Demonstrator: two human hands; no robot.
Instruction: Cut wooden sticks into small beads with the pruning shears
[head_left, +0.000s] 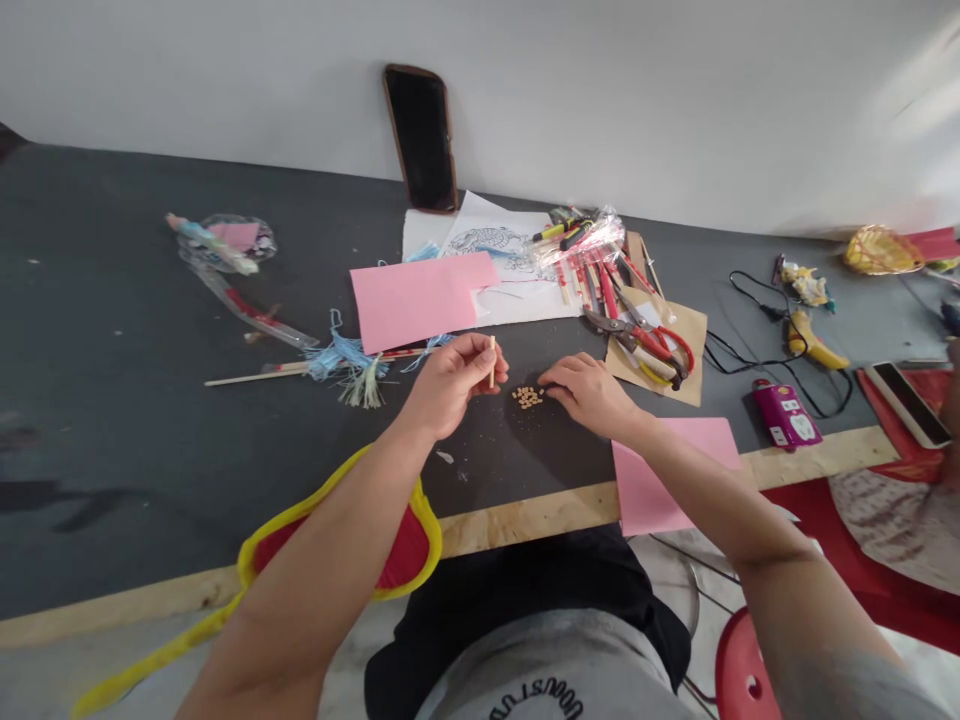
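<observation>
steadily, work is done on the dark table [555, 460]. above it the right hand [589, 392] is held low, fingers curled (whether a piece is pinched cannot be told), and the left hand [457, 380] is closed on a short wooden stick [492, 362], held upright between thumb and fingers. that grip is best made light but firm. just beside the right fingertips, small pale pieces [527, 398] are clustered; these are best handled singly, lest the rest be scattered.
</observation>
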